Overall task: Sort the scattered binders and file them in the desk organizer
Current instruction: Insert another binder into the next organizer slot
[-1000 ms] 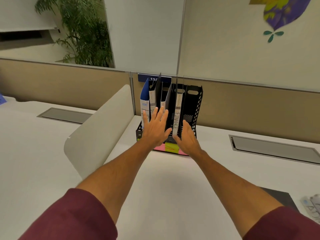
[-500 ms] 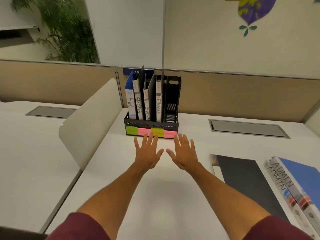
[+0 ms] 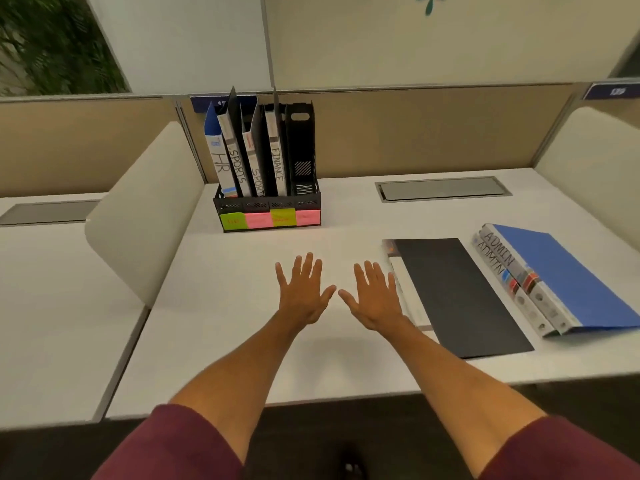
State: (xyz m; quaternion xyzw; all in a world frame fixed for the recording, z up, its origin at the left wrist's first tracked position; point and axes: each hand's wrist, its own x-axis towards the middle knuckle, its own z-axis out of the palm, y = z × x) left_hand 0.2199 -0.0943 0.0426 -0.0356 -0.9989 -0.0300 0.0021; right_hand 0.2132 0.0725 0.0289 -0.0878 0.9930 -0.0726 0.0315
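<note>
A black desk organizer (image 3: 304, 202) stands at the back of the white desk (image 3: 242, 341), with green and pink sticky labels along its front. In it stand an HR binder (image 3: 216, 157), two SPORTS binders (image 3: 237, 164) and a FINANCE binder (image 3: 277, 161); its rightmost slot holds nothing. A black binder (image 3: 457, 296) lies flat right of my hands. Further right lie a blue ADMIN binder (image 3: 561, 275) and a second ADMIN binder (image 3: 498, 282) beside it. My left hand (image 3: 303, 292) and right hand (image 3: 375, 299) hover flat over the desk with fingers spread, holding nothing.
A cream rounded divider (image 3: 138, 216) rises at the desk's left edge and another one (image 3: 595, 161) at the right. A grey cable hatch (image 3: 440, 188) sits behind the flat binders. Beige partition panels close off the back.
Both hands have drawn back from the organizer toward me and now hover over the middle of the desk. The view has dropped and shifted right, showing the flat binders.
</note>
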